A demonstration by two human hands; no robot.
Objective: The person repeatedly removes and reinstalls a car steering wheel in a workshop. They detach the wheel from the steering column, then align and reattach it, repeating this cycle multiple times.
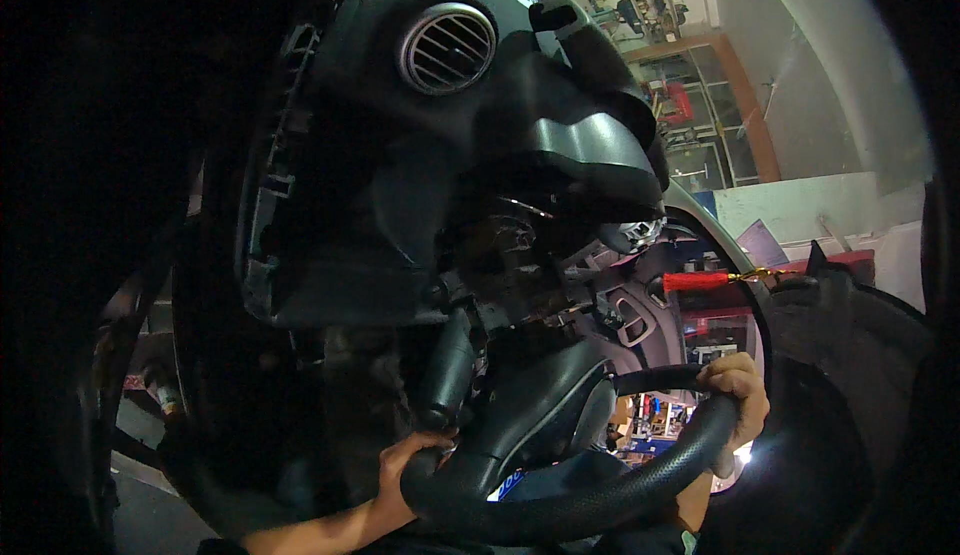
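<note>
My right hand [738,400] is closed round the rim of a black leather steering wheel [560,510], at its upper right part. My left hand [405,465] grips the wheel's left side, its fingers curled and partly hidden by the rim, close to a black cylindrical stalk [450,365] on the steering column. Above the wheel is a dark, shadowed recess in the dashboard [390,175] with bracket-like parts. A silver-ringed round air vent [447,48] and a curved instrument hood [585,140] sit higher up.
A red tassel [695,281] with a gold clasp hangs right of the dashboard. A dark frame edge [140,295] runs down the left. Beyond the glass at upper right show a pale wall [800,75], shelving and a brown-framed window.
</note>
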